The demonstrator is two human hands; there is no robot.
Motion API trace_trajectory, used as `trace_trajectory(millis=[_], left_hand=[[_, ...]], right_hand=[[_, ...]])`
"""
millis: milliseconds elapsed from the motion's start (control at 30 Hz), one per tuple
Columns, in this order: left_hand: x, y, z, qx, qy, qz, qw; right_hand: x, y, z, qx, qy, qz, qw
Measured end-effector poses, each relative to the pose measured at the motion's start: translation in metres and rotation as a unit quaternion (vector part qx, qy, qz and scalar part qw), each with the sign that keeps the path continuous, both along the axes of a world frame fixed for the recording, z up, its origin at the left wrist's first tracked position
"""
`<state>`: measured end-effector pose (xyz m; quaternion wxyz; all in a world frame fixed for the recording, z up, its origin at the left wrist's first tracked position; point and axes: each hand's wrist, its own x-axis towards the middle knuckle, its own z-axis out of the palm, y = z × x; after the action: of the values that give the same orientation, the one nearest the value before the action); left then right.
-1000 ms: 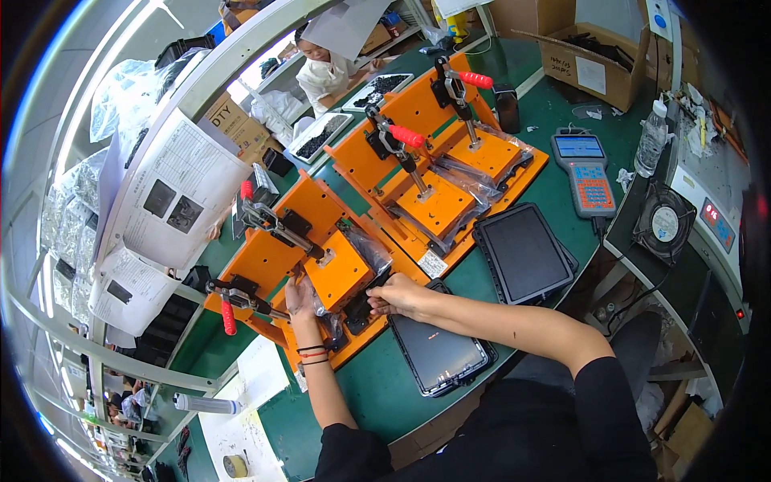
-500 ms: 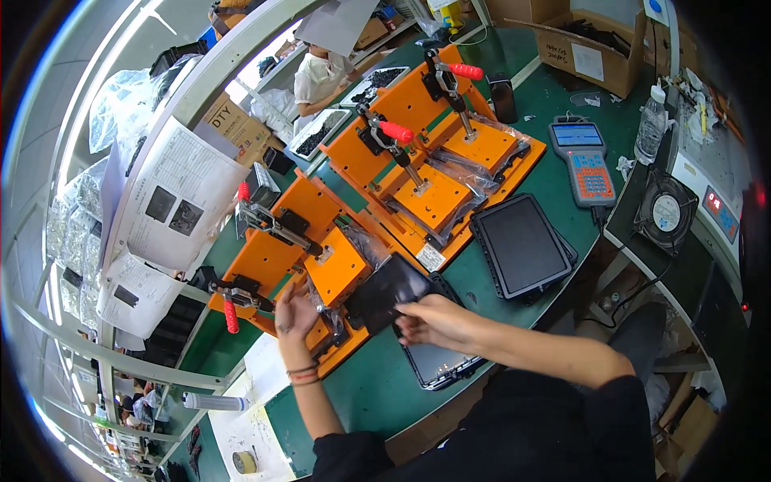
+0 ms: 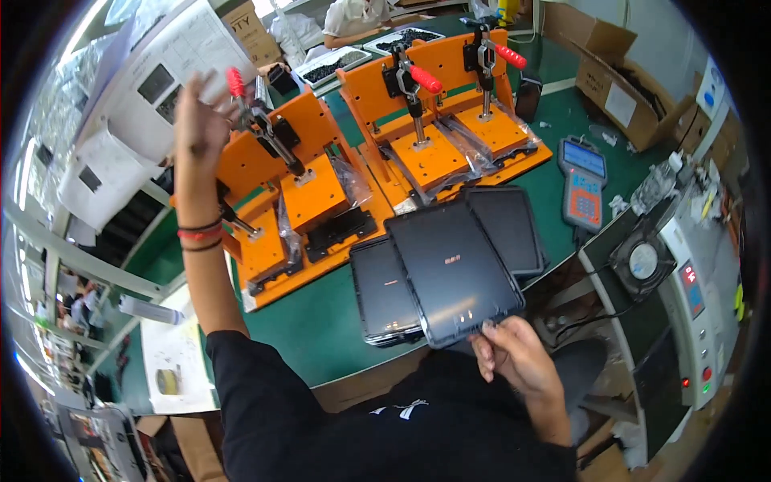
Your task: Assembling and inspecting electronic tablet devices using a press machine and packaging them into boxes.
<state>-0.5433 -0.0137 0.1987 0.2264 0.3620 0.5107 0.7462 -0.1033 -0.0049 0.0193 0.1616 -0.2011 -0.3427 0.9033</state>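
My right hand (image 3: 520, 353) pinches the near edge of a black rectangular tablet-like panel (image 3: 462, 265), tilted above the bench's front edge. Beneath it, partly hidden, lie a second black panel (image 3: 385, 293) on the left and a dark framed panel (image 3: 506, 229) on the right. My left hand (image 3: 201, 128) is raised at the left, fingers apart, beside the red handle (image 3: 235, 83) of a toggle clamp. That clamp's rod meets an orange block (image 3: 313, 193) on the left orange fixture (image 3: 353, 237). A black part (image 3: 337, 229) lies on this fixture in front of the block.
A second orange fixture (image 3: 522, 165) with two red-handled clamps stands to the right. Beyond it are a blue-grey handheld device (image 3: 583, 181), a clear bottle (image 3: 654, 186), a fan (image 3: 642, 261) and an open carton (image 3: 614, 96). White trays (image 3: 333, 66) of small black parts sit farther back, near another person.
My left hand has risen from the left fixture's base to the red clamp handle. My right hand has drawn the black panel off the fixture toward me and rightward. The view has shifted.
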Motion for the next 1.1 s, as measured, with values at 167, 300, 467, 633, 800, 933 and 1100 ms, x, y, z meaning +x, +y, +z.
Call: trace_trajectory(millis=[167, 300, 467, 633, 800, 933, 1100], left_hand=[[0.074, -0.022, 0.015, 0.153, 0.317, 0.057, 0.934], [0.044, -0.006, -0.022, -0.107, 0.529, -0.023, 0.842], [0.073, 0.017, -0.087, -0.126, 0.526, 0.12, 0.832], [0.072, 0.01, -0.096, -0.077, 0.484, 0.17, 0.855], [0.125, -0.002, -0.107, -0.104, 0.682, 0.249, 0.679], [0.193, -0.034, -0.141, -0.223, 0.464, 0.021, 0.857], [0.205, -0.055, -0.131, -0.239, 0.275, -0.073, 0.928]], right_hand=[[0.027, 0.006, -0.007, 0.008, -0.059, -0.014, 0.998], [0.025, 0.005, -0.006, 0.009, -0.046, -0.025, 0.999], [0.021, 0.019, -0.009, 0.0, -0.037, -0.033, 0.999], [0.001, 0.023, -0.014, 0.002, -0.067, 0.01, 0.998], [-0.022, 0.005, -0.04, 0.099, -0.08, 0.048, 0.991], [-0.024, -0.006, -0.03, 0.176, -0.094, 0.061, 0.978], [-0.015, -0.002, -0.003, 0.381, -0.121, 0.076, 0.913]])
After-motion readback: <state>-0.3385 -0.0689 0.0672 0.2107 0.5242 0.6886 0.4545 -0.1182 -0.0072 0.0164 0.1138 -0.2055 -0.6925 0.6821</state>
